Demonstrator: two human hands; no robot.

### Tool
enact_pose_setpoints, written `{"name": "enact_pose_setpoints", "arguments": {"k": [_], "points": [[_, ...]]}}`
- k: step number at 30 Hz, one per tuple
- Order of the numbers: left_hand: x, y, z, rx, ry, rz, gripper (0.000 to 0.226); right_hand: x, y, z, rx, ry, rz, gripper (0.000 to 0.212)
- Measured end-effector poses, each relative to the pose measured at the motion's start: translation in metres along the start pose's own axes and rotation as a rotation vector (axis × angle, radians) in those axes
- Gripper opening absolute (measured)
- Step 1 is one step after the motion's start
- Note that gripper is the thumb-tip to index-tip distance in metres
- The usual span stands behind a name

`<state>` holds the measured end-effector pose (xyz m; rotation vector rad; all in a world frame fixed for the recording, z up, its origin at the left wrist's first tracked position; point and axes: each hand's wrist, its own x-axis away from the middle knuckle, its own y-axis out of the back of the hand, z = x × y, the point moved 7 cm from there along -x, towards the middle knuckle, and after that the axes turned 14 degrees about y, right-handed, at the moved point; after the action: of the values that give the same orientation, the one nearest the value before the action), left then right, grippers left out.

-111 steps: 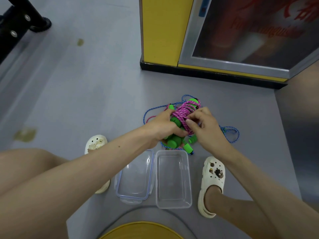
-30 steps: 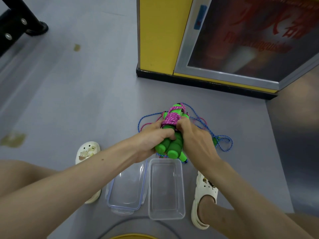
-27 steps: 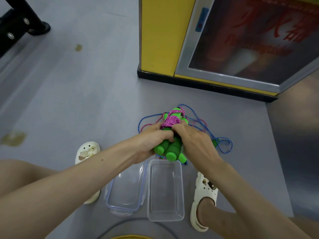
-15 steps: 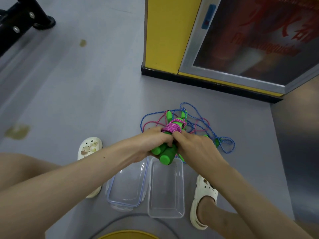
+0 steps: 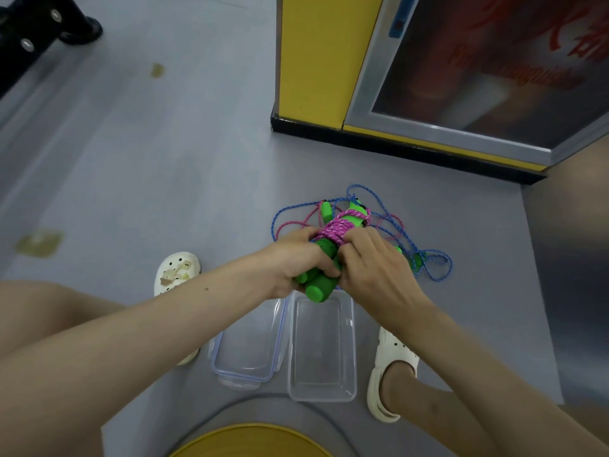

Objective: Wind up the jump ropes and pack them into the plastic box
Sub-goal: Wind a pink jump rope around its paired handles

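While both hands are engaged over the grey floor (image 5: pixel 164 166), we record the following. The left hand (image 5: pixel 293 258) has its fingers curled round the green handles (image 5: pixel 318 286) of the wound jump rope (image 5: pixel 336 230), gripping them from the left side. The right hand (image 5: pixel 372 268) closes on the same bundle from the right, its fingertips pressed together into the pink cord (image 5: pixel 333 232) wrapped about the upper part of the handles. We note that the bundle is held clear of the floor, tilted, with the lower handle ends hanging just over the far rim of the plastic box (image 5: pixel 321 395). That box stands open on the floor between the person's feet, and its lid (image 5: pixel 244 374) lies just beside it on the left, the two edges touching or overlapping; we cannot tell which. Loose cord (image 5: pixel 431 263), blue and pink, lies tangled on the floor beyond and to the right of the hands, with further green handle ends showing among it. We observe one white clog (image 5: pixel 176 272) to the left of the lid and another white clog (image 5: pixel 392 361) just right of the box. A yellow cabinet (image 5: pixel 313 54) stands on the floor well beyond the cord, and a black frame (image 5: pixel 29 31) occupies the upper left corner.
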<state>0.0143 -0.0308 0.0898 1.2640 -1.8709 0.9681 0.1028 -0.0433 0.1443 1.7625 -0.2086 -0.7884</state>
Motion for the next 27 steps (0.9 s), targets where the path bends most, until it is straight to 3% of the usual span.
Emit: {"name": "enact_pose_setpoints", "arguments": {"k": [2,7,10,13,16,22,27], "points": [[0.001,0.001,-0.003,0.053,-0.022,0.015,0.059,0.001,0.004,-0.002,-0.043,-0.014,-0.041,0.015],[0.005,0.005,-0.006,0.164,-0.037,0.048,0.051,-0.001,0.007,-0.006,-0.134,-0.034,-0.062,0.012],[0.006,0.009,-0.005,0.154,-0.039,0.043,0.052,-0.002,0.002,-0.003,-0.137,-0.065,0.009,0.010],[0.004,0.012,-0.006,0.104,-0.044,0.026,0.053,-0.004,-0.002,0.001,-0.077,-0.061,0.093,0.028],[0.003,0.011,-0.002,0.057,-0.035,0.019,0.055,-0.009,-0.004,0.005,-0.041,0.005,0.130,0.021],[0.002,0.006,0.001,0.086,-0.038,0.017,0.061,-0.005,0.000,0.008,-0.167,-0.020,0.031,0.015],[0.003,0.009,-0.005,0.164,-0.066,0.034,0.062,-0.001,0.012,0.008,-0.182,-0.035,-0.150,0.014]]}}
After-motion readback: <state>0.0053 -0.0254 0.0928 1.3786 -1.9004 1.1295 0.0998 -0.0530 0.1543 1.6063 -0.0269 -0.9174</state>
